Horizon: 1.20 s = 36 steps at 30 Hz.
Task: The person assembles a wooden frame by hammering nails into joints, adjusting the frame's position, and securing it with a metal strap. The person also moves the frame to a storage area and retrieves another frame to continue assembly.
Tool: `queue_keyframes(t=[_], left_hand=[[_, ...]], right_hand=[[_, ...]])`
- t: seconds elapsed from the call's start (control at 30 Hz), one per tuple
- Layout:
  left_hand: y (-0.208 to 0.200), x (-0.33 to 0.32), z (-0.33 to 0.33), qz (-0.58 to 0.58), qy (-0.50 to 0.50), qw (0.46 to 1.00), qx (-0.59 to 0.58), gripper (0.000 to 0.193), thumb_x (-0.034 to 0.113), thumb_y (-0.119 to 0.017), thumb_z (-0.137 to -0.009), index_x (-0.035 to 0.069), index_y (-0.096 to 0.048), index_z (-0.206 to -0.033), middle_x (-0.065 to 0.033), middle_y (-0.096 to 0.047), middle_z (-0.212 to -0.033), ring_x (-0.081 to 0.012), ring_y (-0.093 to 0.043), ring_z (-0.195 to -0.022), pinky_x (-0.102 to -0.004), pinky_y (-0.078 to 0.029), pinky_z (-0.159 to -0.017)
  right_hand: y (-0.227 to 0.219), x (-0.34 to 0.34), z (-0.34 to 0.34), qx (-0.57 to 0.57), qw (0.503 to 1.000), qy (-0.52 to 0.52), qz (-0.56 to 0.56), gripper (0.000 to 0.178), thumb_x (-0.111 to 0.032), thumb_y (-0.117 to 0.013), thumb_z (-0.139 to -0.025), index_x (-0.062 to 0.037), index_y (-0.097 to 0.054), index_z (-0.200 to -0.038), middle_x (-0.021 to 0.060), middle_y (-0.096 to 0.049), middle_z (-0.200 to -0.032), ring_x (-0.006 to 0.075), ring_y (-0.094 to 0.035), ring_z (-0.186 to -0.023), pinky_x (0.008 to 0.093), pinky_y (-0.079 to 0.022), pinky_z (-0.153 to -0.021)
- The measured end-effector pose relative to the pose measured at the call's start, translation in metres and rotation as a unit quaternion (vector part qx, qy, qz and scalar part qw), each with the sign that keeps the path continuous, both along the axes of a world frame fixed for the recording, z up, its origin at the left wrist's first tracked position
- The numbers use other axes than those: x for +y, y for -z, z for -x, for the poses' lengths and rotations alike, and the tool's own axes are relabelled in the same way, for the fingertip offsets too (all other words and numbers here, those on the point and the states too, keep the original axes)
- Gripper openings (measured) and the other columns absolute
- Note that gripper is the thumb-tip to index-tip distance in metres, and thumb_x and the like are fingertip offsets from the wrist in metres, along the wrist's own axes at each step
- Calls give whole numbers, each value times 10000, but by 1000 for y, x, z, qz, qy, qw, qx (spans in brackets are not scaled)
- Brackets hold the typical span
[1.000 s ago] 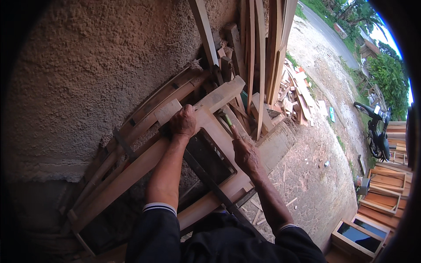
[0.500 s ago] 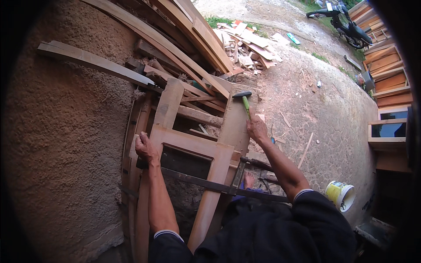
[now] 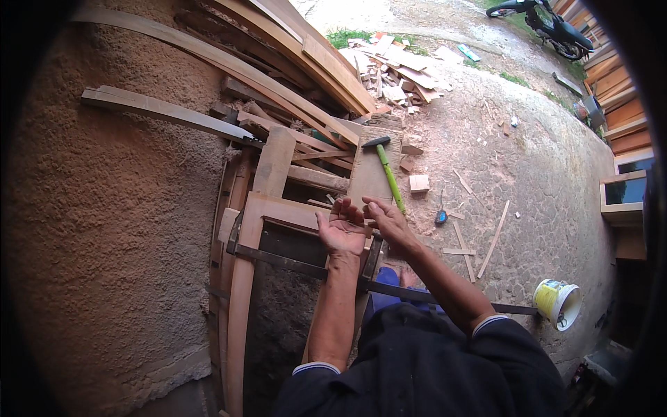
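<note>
My left hand [image 3: 344,231] is palm up over the wooden frame, its fingers slightly curled and apart. Close beside its fingertips is my right hand [image 3: 390,224], fingers stretched toward the left palm; nothing can be made out in either hand. A hammer [image 3: 390,177] with a dark head and green handle lies on the wide plank [image 3: 372,184] just beyond my hands. Below my hands, a long dark bar clamp [image 3: 278,260] spans the wooden frame [image 3: 286,213], its left jaw against the frame's outer side. My left forearm hides part of the bar.
Stacked boards [image 3: 326,66] lean at the far left beside a rough wall [image 3: 132,229]. Scrap wood [image 3: 399,73] is heaped beyond. On the ground at right lie a blue tape measure [image 3: 441,217], thin sticks [image 3: 492,238] and a white-and-yellow bucket [image 3: 547,299]. A motorcycle [image 3: 549,31] stands far right.
My right hand has let go of the hammer, which now lies on the plank. My left hand has moved right from the frame's left side and turned palm up, near the right hand.
</note>
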State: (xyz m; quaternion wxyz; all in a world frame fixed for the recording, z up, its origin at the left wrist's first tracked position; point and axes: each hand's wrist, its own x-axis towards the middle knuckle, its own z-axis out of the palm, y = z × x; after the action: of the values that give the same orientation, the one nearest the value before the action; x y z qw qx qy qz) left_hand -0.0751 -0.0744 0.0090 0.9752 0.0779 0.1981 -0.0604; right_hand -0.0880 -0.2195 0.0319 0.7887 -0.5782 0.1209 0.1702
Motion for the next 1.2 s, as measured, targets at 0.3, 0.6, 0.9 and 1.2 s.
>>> queue_keyframes(t=[0.3, 0.6, 0.9, 1.2], left_hand=[[18, -20, -18, -87, -30, 982, 167, 550, 533, -449, -1021, 15, -631, -1045, -165, -699, -995, -304, -669, -907, -435, -586, -833], [59, -41, -124, -392, 177, 869, 243, 143, 195, -671, -898, 133, -593, -795, 7, -572, -660, -116, -486, -508, -289, -385, -465], [99, -52, -157, -406, 189, 836, 316, 308, 317, -610, -941, 157, -454, -728, -14, -433, -656, -172, -374, -598, -344, -377, -591], [87, -35, -165, -400, 234, 837, 292, 666, 446, -611, -954, 13, -399, -1413, -199, -481, -1310, -312, -465, -1181, -474, -384, -1061]], right_hand=[[27, 9, 2, 14, 999, 1, 45, 387, -164, -429, -1080, 58, -528, -1381, 113, -677, -1193, 142, -657, -1013, 273, -531, -890], [46, -45, 16, 34, 997, 15, 68, 385, -164, -489, -1058, 46, -516, -1379, 70, -653, -1042, 110, -624, -860, 262, -537, -784], [39, -101, 59, 76, 985, 112, 105, 374, -187, -507, -1050, 16, -569, -1358, 61, -688, -1009, 111, -642, -856, 255, -545, -737], [40, -112, 70, 66, 984, 113, 124, 385, -196, -515, -1041, -1, -581, -1366, 69, -704, -999, 121, -659, -863, 271, -548, -739]])
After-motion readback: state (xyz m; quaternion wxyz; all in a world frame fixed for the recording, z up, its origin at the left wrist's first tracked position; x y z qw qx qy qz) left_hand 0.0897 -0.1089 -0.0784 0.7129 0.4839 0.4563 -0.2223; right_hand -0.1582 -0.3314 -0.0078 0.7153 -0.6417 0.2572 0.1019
